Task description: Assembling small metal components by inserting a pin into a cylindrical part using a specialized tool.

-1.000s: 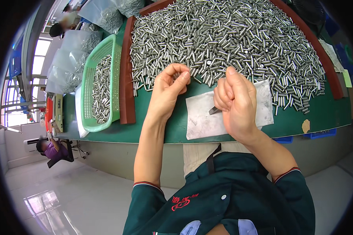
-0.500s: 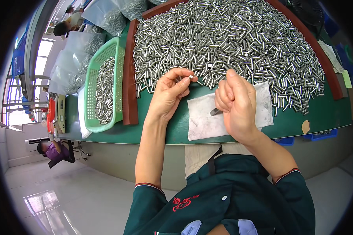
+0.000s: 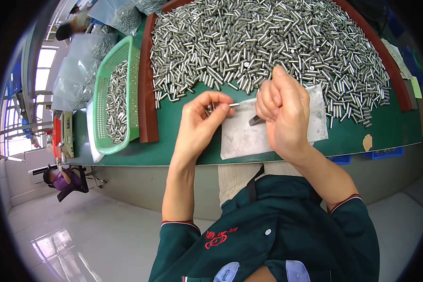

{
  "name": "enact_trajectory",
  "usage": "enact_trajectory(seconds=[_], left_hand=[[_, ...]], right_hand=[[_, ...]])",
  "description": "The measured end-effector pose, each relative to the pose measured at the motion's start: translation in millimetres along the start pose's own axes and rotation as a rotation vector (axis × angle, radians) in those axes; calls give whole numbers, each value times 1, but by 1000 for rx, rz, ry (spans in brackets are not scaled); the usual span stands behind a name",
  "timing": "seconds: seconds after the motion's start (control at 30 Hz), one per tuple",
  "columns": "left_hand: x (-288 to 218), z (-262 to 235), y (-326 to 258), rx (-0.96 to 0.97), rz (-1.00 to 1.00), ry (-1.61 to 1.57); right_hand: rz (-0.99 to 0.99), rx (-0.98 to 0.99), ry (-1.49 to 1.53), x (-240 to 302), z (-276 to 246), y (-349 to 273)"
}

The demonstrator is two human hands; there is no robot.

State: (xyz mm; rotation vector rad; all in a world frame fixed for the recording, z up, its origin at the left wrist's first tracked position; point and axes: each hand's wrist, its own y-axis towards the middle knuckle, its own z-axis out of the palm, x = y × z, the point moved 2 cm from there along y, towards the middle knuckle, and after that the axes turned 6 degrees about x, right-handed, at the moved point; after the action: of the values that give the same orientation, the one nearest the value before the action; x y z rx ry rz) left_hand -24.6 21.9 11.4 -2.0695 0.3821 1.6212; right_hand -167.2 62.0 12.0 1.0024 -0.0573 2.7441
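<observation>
A small shiny metal pin (image 3: 234, 105) is pinched between the thumb and forefinger of my left hand (image 3: 197, 121). More metal pins (image 3: 211, 107) show in the curl of its other fingers. My right hand (image 3: 286, 117) is closed with the thumb up, around a dark flat strip (image 3: 255, 121) whose end sticks out on the left; the rest is hidden by the fingers. Both hands are above the near part of the green table, the right one over a stained white cloth (image 3: 239, 141). Beyond them spreads a large heap of metal pins (image 3: 268, 40).
Reddish-brown bars (image 3: 148, 94) border the heap. On the left stands a green plastic basket (image 3: 135, 89) with pins inside, beside clear bags of pins (image 3: 73, 89) and a scale (image 3: 66, 134). A brown scrap (image 3: 367, 142) lies at the right edge. A seated person (image 3: 63, 178) is farther left.
My left hand has come slightly nearer to me, off the heap's edge. Its pinched pin, seen end-on before, now points sideways toward my right hand. The right hand keeps its grip.
</observation>
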Motion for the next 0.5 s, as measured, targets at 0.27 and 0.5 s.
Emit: enact_trajectory(seconds=[0.27,0.5], left_hand=[[3,15,-25,-36,133,545],[10,17,-26,-84,258,655]], right_hand=[[-16,-27,-113,-2,4,2],[-11,11,-116,-5,6,2]])
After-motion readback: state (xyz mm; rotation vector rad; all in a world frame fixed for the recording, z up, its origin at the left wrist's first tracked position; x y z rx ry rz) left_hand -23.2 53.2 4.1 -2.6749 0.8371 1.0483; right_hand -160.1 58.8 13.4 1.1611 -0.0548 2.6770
